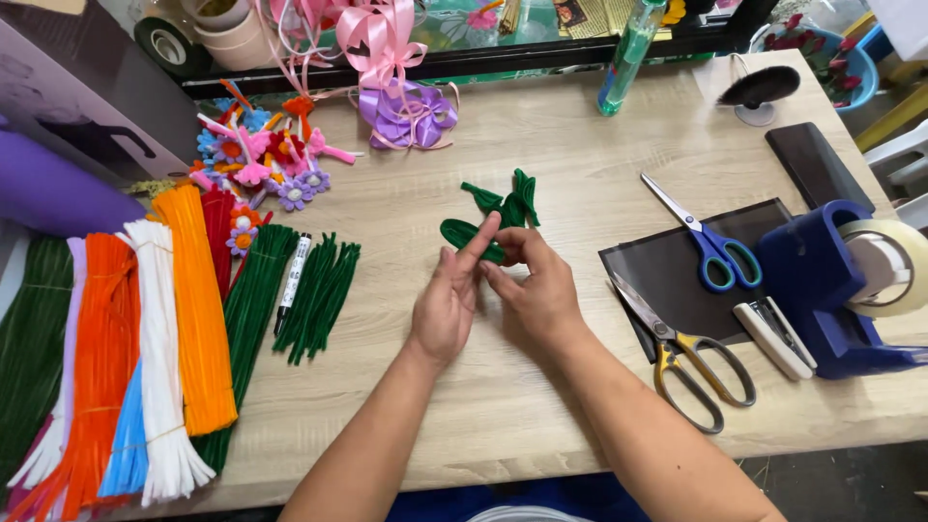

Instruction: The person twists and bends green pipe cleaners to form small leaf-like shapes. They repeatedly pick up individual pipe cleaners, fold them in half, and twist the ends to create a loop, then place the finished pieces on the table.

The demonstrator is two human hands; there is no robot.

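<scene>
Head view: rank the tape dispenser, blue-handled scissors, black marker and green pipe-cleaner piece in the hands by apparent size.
1. Blue tape dispenser, largest.
2. Blue-handled scissors.
3. Black marker and the green pipe-cleaner piece held by the left hand and right hand look alike; the hands hide part, so unranked.

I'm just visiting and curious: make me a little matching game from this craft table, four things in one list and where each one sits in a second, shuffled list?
Things:
1. green leaf-shaped pipe cleaner piece
2. blue-handled scissors
3. purple ribbon bow
4. orange pipe cleaner bundle

Places:
A. at the far edge of the table, under pink ribbon
B. on the dark sheet beside the blue tape dispenser
C. among the bundles at the left edge
D. between the left hand and right hand

Pairs: 1-D, 2-B, 3-A, 4-C
</scene>
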